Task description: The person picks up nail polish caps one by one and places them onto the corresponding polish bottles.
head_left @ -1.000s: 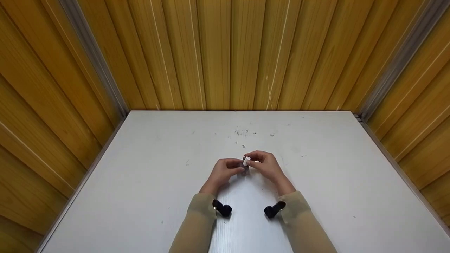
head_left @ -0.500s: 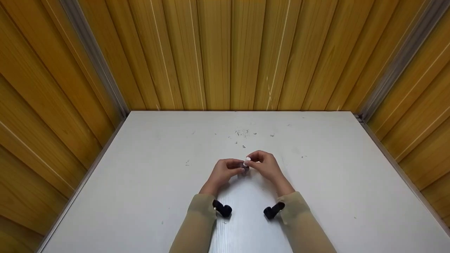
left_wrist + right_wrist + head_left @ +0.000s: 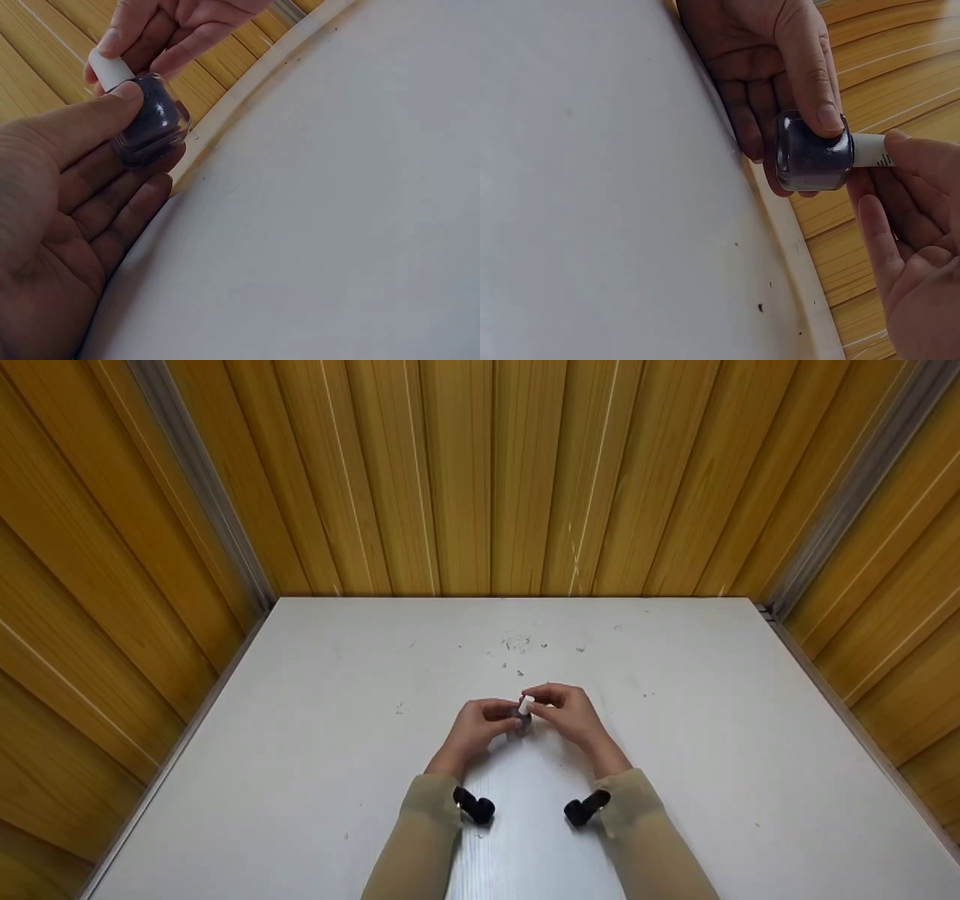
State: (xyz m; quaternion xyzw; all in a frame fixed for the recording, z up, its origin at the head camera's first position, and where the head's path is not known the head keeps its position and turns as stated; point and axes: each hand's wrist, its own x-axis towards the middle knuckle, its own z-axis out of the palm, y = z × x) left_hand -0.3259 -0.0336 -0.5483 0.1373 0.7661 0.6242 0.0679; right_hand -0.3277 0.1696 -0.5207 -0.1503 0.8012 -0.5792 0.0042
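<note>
A small nail polish bottle (image 3: 161,124) of clear glass with dark purple polish is held between both hands over the table. My left hand (image 3: 475,727) grips the glass body, thumb on one face and fingers behind it. The white cap (image 3: 869,151) sits on the bottle's neck and bears small dark print. My right hand (image 3: 571,715) pinches this cap between thumb and fingers. In the head view the cap points up and slightly right, and the fingers cover much of the bottle.
The white table (image 3: 337,675) has dark scuffs and specks (image 3: 517,643) beyond the hands. Yellow wood-look panels (image 3: 457,480) stand behind it and at both sides. A black wrist camera (image 3: 475,805) is worn on the left sleeve, another black camera (image 3: 585,808) on the right.
The right fingers have shifted on the cap: half a second ago they covered more of it, and now its white side shows again. The left hand and bottle have stayed in place.
</note>
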